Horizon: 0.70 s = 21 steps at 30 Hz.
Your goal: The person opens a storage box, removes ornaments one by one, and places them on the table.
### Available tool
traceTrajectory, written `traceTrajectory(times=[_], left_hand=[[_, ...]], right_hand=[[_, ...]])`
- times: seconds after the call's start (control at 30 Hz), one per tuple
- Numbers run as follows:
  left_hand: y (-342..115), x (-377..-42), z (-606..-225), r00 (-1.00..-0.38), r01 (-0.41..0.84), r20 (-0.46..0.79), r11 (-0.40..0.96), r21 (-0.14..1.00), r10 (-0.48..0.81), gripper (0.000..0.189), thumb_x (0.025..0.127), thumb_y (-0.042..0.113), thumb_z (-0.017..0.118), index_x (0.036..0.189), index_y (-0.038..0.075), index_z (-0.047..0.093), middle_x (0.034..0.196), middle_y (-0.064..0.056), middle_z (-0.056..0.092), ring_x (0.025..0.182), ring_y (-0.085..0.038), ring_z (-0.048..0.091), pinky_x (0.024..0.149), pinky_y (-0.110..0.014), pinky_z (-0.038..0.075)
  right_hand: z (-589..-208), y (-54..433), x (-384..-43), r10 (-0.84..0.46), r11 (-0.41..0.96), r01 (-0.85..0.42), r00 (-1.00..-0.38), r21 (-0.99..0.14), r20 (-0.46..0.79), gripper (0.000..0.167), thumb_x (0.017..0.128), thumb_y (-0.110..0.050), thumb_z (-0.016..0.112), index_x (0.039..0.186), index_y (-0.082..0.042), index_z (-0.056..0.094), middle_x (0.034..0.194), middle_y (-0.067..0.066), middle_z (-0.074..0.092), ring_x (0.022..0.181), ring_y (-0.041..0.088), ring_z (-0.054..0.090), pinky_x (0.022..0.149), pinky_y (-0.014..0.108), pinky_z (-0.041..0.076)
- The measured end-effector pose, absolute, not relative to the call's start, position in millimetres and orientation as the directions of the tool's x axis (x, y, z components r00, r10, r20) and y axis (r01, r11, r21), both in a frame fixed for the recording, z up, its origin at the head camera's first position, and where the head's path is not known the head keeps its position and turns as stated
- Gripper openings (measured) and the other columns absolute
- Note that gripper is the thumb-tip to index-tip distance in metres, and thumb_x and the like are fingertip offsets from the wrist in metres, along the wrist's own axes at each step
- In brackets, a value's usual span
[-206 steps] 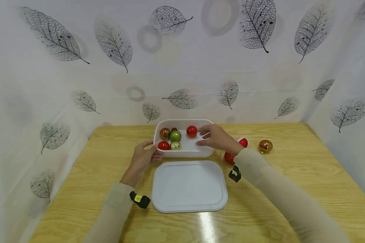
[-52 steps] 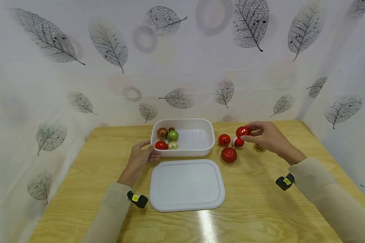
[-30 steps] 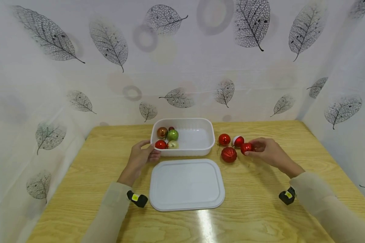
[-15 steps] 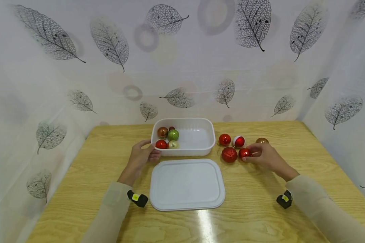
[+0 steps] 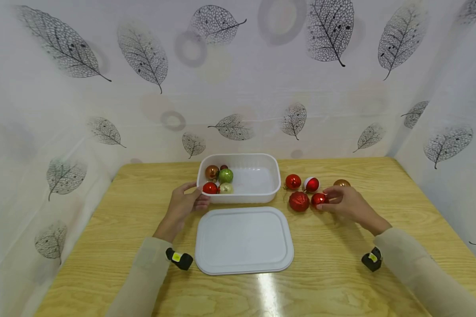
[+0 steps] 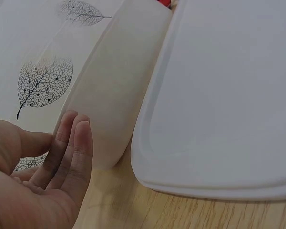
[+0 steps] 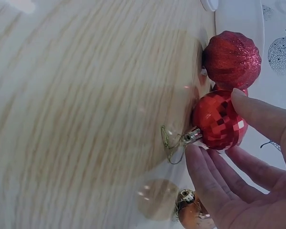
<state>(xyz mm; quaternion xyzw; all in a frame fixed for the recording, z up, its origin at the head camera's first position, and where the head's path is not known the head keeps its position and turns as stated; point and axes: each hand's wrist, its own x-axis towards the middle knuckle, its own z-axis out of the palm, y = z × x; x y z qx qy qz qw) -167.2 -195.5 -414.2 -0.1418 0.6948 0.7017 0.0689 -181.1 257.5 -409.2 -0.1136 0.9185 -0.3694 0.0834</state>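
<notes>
At the left front corner of a white plastic box (image 5: pixel 262 199), my left hand (image 5: pixel 182 204) grips the wall, thumb at the rim and fingers against the outside. My right hand (image 5: pixel 349 207) pinches a shiny red Christmas ball (image 5: pixel 318 200) on the table; its mirror-like facets and gold hanging loop show in the right wrist view. Touching or nearly touching it is a ribbed, glittery red ball (image 5: pixel 299 201). Behind them lie a smooth red ball (image 5: pixel 292 181) and a red-and-white ball (image 5: pixel 311 184). A bronze ball (image 5: pixel 342 183) sits behind my right hand, partly hidden.
Inside the box, toward its left, are a bronze ball (image 5: pixel 212 172), a green ball (image 5: pixel 226 175), a red ball (image 5: pixel 210 188), a pale gold ball (image 5: pixel 226 188) and a small dark red ball (image 5: pixel 224 167). A white lid (image 5: pixel 243 241) lies in front.
My right hand has gone from inside the box to the right-hand group, lowering the faceted red ball beside the ribbed one. A red ball has left the box. My left hand stays at the corner.
</notes>
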Motion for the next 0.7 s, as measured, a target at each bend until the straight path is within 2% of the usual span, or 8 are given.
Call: traceTrajectory(times=[0.5, 0.7], left_hand=[[-197, -166, -412, -0.949, -0.3, -0.299, -0.001, 0.954, -0.102, 0.049, 0.106, 0.018, 0.056, 0.15, 0.001, 0.042, 0.089, -0.012, 0.073, 0.076, -0.016, 0.073, 0.075, -0.029, 0.064], [-196, -166, -412, -0.949, -0.299, -0.298, 0.0, 0.954, -0.1, 0.049, 0.106, 0.018, 0.056, 0.15, 0.001, 0.042, 0.088, -0.011, 0.073, 0.075, -0.016, 0.073, 0.075, -0.029, 0.064]], right_hand=[[-378, 263, -184, -0.266, 0.69, -0.13, -0.961, -0.712, -0.082, 0.063, 0.094, -0.033, 0.074, 0.138, 0.008, 0.054, 0.131, 0.031, 0.059, 0.114, 0.042, 0.063, 0.091, 0.05, 0.058], [-358, 256, -190, -0.261, 0.686, -0.124, -0.962, -0.717, -0.083, 0.06, 0.095, -0.035, 0.073, 0.138, 0.003, 0.055, 0.134, 0.028, 0.058, 0.115, 0.041, 0.063, 0.086, 0.047, 0.061]])
